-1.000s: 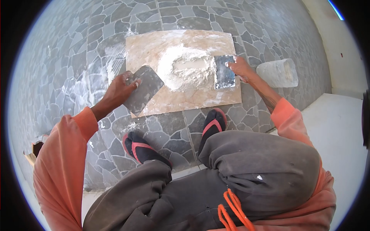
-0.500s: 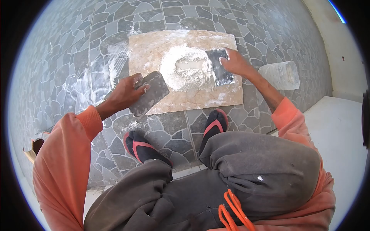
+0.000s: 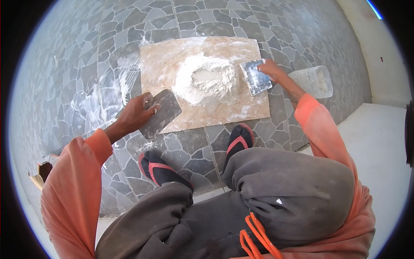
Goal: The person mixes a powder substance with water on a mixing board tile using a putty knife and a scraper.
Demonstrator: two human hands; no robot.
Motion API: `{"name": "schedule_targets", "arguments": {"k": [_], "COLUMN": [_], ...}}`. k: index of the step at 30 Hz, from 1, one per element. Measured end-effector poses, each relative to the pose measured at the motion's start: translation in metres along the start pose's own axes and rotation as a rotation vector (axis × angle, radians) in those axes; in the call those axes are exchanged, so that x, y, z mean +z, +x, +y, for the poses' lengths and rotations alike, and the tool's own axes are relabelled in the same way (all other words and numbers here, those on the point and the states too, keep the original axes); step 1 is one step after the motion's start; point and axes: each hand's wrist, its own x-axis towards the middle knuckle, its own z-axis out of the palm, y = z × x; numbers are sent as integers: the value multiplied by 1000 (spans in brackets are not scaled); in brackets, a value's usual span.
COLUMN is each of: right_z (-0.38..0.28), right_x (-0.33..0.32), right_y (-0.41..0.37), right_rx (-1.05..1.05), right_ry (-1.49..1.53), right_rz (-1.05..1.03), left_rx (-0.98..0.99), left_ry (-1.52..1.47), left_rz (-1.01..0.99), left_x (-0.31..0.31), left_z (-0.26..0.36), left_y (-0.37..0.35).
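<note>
A beige marbled tile [image 3: 157,58] lies on the floor with a ring-shaped mound of white powder [image 3: 185,93] on it. In the hollow of the mound sits a smooth whitish pool [image 3: 207,77]. My left hand [image 3: 137,113] is closed on a dark flat scraper [image 3: 161,114], tilted over the tile's near left corner. At the mound's right side, my right hand [image 3: 273,72] grips a second flat scraper [image 3: 256,81], its face smeared white. White residue marks the fingers of my left hand.
A clear, whitish-smeared plastic container [image 3: 314,82] lies on its side to the right. White smears [image 3: 92,101] streak the stone-patterned floor [image 3: 189,144] on the left. My feet in black socks and flip-flops [image 3: 166,170] stand at the tile's near side. A white ledge [image 3: 375,142] is at right.
My right hand has drawn its scraper rightward, away from the mound, and turned its face up. My left hand and its scraper have shifted slightly down and left.
</note>
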Motion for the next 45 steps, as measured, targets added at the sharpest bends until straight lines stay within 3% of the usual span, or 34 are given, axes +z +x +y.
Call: {"name": "schedule_targets", "arguments": {"k": [1,5,11,14,20,23,26,29,32,35,38,44,45], "right_z": [-24,-42,-54,-71,-95,-117,-112,-111,-79,-53,-45,-71,-79], "right_x": [3,29,31,34,46,53,49,27,-1,-7,-3,23,28], "right_y": [-11,-2,-9,-28,-56,-75,-69,-48,-7,10,27,47,49], "right_rx": [55,-80,-295,-333,-299,-286,-450,-406,-189,-91,-46,-153,-267], "right_ry": [-114,-308,-398,-574,-691,-717,-713,-640,-307,-195,-267,-356,-487], "right_rz": [-21,53,56,157,101,-9,63,155,-36,-43,-18,-121,-140], "left_rx": [-12,-9,25,19,53,95,100,56,58,40,-13,-70,-71], "left_ry": [8,-75,-106,-76,-136,-120,-120,-145,-135,-103,-48,-77,-84], "left_rz": [-17,-39,-35,-37,-5,11,17,-4,14,15,19,-37,-38], "left_x": [0,1,0,0,1,2,3,1,1,0,2,-2,-2], "left_z": [2,9,9,8,9,6,5,8,5,4,0,5,6], "left_y": [0,-1,2,2,0,1,1,0,-1,-3,-6,-7,-7]}}
